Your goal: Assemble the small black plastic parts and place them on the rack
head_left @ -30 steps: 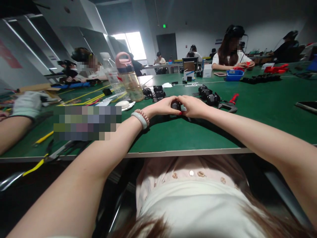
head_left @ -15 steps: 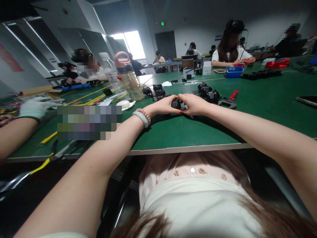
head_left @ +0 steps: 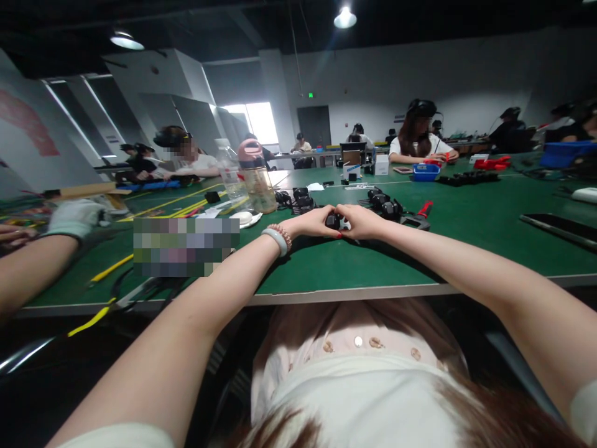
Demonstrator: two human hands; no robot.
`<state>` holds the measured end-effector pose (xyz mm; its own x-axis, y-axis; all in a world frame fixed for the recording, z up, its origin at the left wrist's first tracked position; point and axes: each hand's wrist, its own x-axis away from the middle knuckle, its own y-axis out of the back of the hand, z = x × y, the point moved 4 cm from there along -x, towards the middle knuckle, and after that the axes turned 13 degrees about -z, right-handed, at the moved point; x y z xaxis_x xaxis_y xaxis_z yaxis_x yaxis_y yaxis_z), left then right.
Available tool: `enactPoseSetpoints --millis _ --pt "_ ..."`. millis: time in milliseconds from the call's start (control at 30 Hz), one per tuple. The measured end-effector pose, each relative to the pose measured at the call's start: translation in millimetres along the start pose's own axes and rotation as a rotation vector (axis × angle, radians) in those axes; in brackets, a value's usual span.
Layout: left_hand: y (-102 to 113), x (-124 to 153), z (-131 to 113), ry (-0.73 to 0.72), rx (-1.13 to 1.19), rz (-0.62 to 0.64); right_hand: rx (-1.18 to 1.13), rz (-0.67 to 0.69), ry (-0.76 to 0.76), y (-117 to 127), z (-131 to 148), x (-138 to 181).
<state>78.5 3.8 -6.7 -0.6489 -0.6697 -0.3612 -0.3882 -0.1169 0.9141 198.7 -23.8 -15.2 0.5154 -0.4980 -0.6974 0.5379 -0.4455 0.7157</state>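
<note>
Nearest, along the near edge of the green table [head_left: 326, 267]: both forearms reach out over it, bracelets on the left wrist.

Mid-table: left hand [head_left: 313, 223] and right hand [head_left: 361, 221] meet, fingers of each closed around a small black part [head_left: 333, 220] pinched between them. It sits low, at or just above the table top; contact with the surface cannot be told. Judgement: a fitting or pressing step on this part is in hand. The next move would call for steady, even pressure from both thumbs with the part kept square.

Just beyond: a cluster of similar black parts [head_left: 387, 205] with red-handled pliers [head_left: 420, 214] beside it; more black parts to the left.

Toward the left edge: pink-lidded bottle [head_left: 255, 180], a clear bottle beside it.

Far side: other people seated; a gloved co-worker's hand [head_left: 74, 218] at the left edge.
</note>
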Motion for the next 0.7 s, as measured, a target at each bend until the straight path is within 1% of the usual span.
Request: enactPoseSetpoints --millis 233,400,700 --pt "3.0 2.0 1.0 0.027 -0.037 0.018 -0.099 -0.027 0.005 -1.0 1.9 -1.8" --pt "4.5 2.9 1.8 0.023 -0.016 0.010 -0.107 -0.018 -0.019 -4.0 -0.7 -2.8" --pt "3.5 4.6 4.9 0.056 0.050 0.048 -0.125 -0.026 -0.050 -7.6 -2.4 -3.7"
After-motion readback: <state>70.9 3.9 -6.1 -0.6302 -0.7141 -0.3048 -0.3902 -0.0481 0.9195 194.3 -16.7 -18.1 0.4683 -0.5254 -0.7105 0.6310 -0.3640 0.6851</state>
